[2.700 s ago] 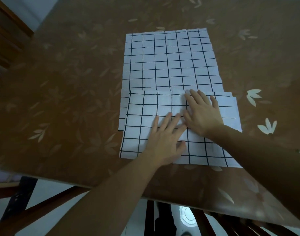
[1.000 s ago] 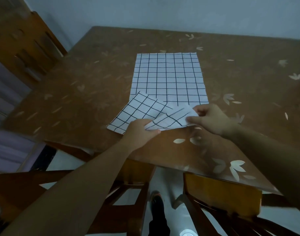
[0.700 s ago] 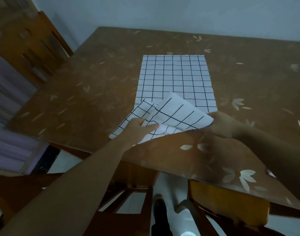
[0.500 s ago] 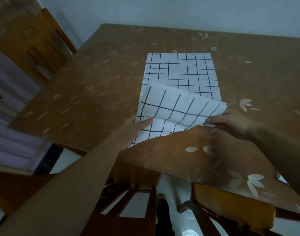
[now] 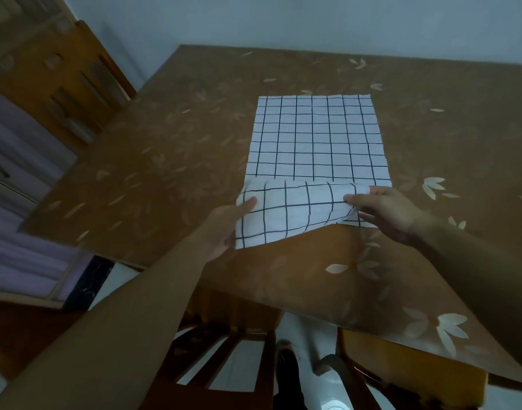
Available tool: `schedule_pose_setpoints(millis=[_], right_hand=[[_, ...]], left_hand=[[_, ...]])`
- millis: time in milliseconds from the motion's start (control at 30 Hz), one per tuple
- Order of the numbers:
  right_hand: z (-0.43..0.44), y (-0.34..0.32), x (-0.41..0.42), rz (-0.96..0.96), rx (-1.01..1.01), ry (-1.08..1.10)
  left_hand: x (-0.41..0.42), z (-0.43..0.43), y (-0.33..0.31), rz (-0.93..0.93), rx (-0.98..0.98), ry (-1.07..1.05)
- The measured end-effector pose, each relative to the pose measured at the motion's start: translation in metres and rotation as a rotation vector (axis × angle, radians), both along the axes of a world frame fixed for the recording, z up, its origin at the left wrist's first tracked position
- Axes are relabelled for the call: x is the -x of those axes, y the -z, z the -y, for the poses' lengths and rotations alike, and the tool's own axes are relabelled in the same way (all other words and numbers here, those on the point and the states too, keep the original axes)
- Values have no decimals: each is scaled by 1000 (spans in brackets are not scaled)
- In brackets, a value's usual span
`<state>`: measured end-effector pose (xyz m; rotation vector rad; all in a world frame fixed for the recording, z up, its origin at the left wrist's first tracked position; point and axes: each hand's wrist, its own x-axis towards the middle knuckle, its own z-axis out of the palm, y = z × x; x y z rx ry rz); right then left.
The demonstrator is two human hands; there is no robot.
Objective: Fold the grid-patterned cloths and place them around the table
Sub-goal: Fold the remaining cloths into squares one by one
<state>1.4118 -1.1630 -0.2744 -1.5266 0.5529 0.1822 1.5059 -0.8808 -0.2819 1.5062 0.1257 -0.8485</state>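
Observation:
A white cloth with a black grid (image 5: 316, 137) lies flat on the brown leaf-patterned table (image 5: 171, 161). In front of it I hold a smaller folded grid cloth (image 5: 292, 213) lifted off the table, curling over. My left hand (image 5: 224, 226) grips its left edge, thumb on top. My right hand (image 5: 387, 210) pinches its upper right corner, just above the table near the flat cloth's near right corner.
The table's near edge runs diagonally below my hands. A wooden chair (image 5: 64, 81) stands at the far left, and more chair backs (image 5: 233, 350) sit under the near edge. A pale wall is behind the table.
Both hands have lifted the folded cloth off the flat one and turned it over; it now hangs between them, shifted slightly right. The camera has pulled back from the table.

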Motion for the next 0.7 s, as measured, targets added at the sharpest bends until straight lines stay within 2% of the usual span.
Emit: schedule_pose_setpoints(millis=[133, 333, 467, 567, 700], right_hand=[[9, -12, 0, 71, 16, 110], [24, -45, 11, -12, 57, 130], [33, -67, 20, 64, 56, 275], [38, -81, 26, 152, 195, 300], [41, -102, 40, 166, 500, 172]], left_hand=[[0, -2, -9, 13, -38, 204], [-2, 21, -37, 180, -23, 76], [1, 37, -54, 255, 15, 1], [4, 50, -66, 276, 25, -55], [5, 59, -73, 355, -44, -68]])
